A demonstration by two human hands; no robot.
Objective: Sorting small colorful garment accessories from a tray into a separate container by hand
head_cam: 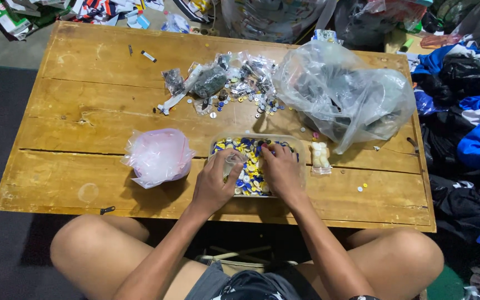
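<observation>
at the table's near edge, a clear tub point(301, 145) of buttons; left hand point(213, 183) curled around a small clear bag point(233, 164), right hand point(280, 169) dipping bent fingers among buttons, grip unclear. bare wood at nine o'clock past the pink-tinted bag point(158, 156); big plastic bag point(343, 94) crowding two o'clock.

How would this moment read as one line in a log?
left hand: holds small clear bag | right hand: in tray of buttons | pink-tinted bag beside, on wooden table

Bare-armed and bare-legged, the person wears dark grey shorts point(240, 280) with a crumpled waistband.
</observation>
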